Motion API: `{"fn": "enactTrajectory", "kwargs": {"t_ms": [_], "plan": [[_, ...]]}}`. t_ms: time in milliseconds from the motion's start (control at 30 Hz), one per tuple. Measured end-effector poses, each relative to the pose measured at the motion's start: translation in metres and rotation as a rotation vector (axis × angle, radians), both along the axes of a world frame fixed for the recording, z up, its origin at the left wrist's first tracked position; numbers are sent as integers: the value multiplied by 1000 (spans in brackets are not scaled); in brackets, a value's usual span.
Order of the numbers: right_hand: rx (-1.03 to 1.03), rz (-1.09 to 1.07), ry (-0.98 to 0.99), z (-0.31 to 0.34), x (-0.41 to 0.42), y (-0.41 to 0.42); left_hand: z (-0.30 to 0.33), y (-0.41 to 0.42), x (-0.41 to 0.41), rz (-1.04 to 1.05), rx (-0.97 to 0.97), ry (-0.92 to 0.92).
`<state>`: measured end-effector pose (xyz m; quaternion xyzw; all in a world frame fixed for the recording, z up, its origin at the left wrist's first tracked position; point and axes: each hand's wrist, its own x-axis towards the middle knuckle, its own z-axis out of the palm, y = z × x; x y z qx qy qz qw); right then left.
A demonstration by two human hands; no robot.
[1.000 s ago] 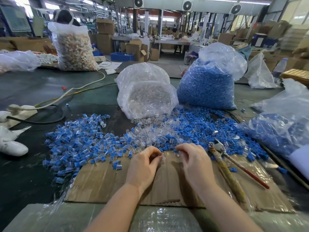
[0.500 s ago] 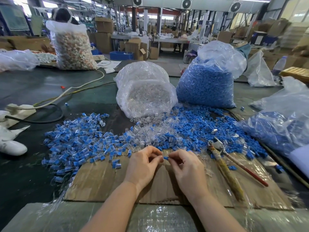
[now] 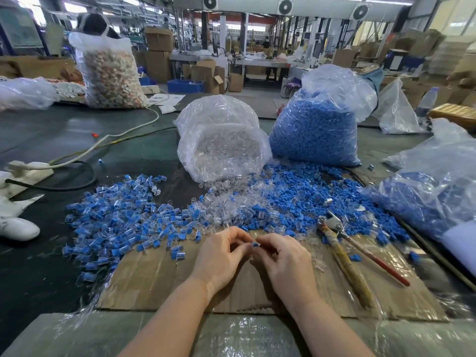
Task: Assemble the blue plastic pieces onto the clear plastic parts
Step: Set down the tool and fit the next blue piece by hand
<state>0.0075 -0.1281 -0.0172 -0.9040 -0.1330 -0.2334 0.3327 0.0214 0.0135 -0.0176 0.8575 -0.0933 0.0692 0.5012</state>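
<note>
Nearest the viewer, both forearms reach over the cardboard sheet (image 3: 159,276), which serves as the working mat and as the landmark here. Above its far middle the left hand (image 3: 221,256) and the right hand (image 3: 288,261) meet, fingertips facing. Between them sits one blue piece (image 3: 255,244), pinched at the fingertips of both hands. Whether a clear part is already under it in the left fingers cannot be told; it is too small and see-through. The hands are held up and close together, probably so the piece can be lined up and pushed home by feel.

On the right side of the cardboard lie pliers (image 3: 332,225) with long handles, within reach but untouched. Along the cardboard's far left edge spreads a heap of finished pieces (image 3: 116,222), clear with blue inside, likely dropped there so they stay apart from the stock. Just beyond the far edge, in the middle, loose clear parts (image 3: 221,204) spill from a clear bag (image 3: 219,140) tipped towards the worker. Beyond the far right edge lies a spread of loose blue pieces (image 3: 304,194), fed by an upright blue bag (image 3: 316,130). Both supplies sit one short reach from the hands, which suits quick repeated picking.
</note>
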Motion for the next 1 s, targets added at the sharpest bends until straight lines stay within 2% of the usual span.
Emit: {"fn": "enactTrajectory", "kwargs": {"t_ms": [833, 933, 1000], "plan": [[-85, 61, 41, 0, 2, -2, -1, 1, 2, -7, 47, -9], [-91, -18, 20, 3, 1, -10, 0, 1, 2, 14, 17, -8], [-110, -161, 35, 7, 2, -21, -1, 1, 2, 17, 11, 2]]}}
